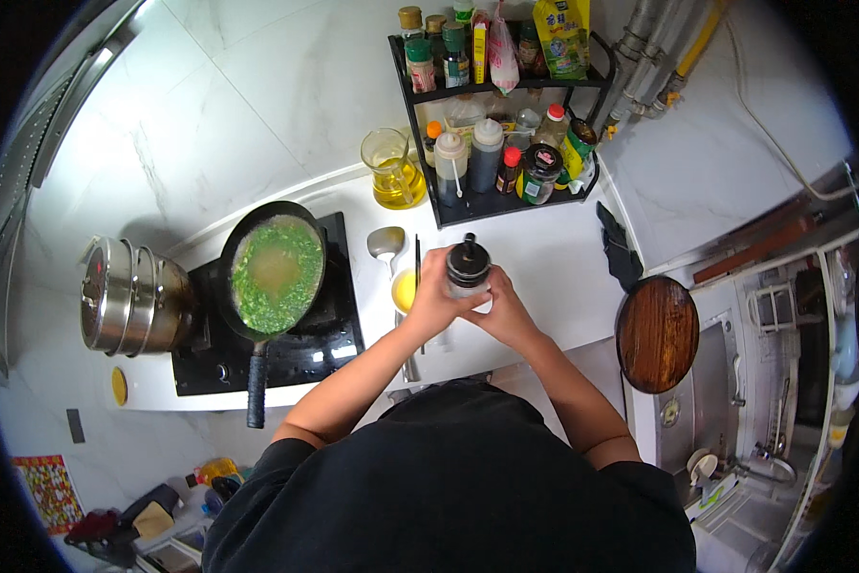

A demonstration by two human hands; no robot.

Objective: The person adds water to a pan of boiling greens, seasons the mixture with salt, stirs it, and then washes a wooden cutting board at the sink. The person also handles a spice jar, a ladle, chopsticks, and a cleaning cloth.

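My left hand (433, 302) and my right hand (505, 306) are both closed around a clear jar with a black lid (469, 261), held upright over the white counter. Just left of my left hand is a bowl of yellow liquid (404, 290), partly hidden by that hand. Dark chopsticks (418, 251) lie beside it, running under my left hand. A metal spatula (386, 243) rests behind the bowl. On the black cooktop (343, 286), a wok (257, 326) holds chopped greens in liquid (277, 268).
A stacked steel steamer pot (132, 297) stands left of the wok. Behind are a glass oil jug (394, 168) and a black rack (497, 213) of bottles and jars. To the right are a dark cloth (619, 247), a round wooden board (657, 334) and a sink (705, 401).
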